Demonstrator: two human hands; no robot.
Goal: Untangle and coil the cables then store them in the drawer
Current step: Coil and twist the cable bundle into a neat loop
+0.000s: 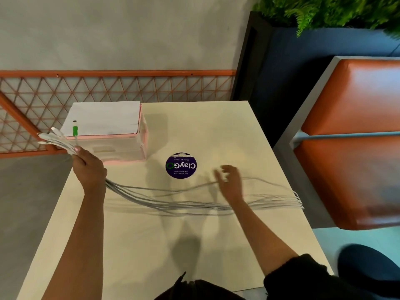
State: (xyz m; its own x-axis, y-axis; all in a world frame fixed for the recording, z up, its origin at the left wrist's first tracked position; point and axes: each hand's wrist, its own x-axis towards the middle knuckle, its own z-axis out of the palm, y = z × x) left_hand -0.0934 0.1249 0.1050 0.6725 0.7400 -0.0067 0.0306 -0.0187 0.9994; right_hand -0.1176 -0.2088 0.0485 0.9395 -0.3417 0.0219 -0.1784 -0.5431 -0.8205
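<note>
My left hand (89,167) grips a bundle of several grey-white cables (173,202) near their plug ends. White connectors and one green plug (75,131) stick out above the fist, in front of the drawer box. The cables sag from that hand and run rightwards over the table to its right edge, where they bend back in loops (299,201). My right hand (230,182) hovers blurred over the middle of the strands with fingers spread and loosely bent; it holds nothing that I can see. A small pink-and-white drawer box (121,146) stands shut at the table's far left corner.
The cream table (151,245) carries a round dark sticker (181,165) near its middle. An orange lattice fence (108,87) runs behind the table. On the right stand an orange padded bench (357,148) and a dark planter with ferns (324,11).
</note>
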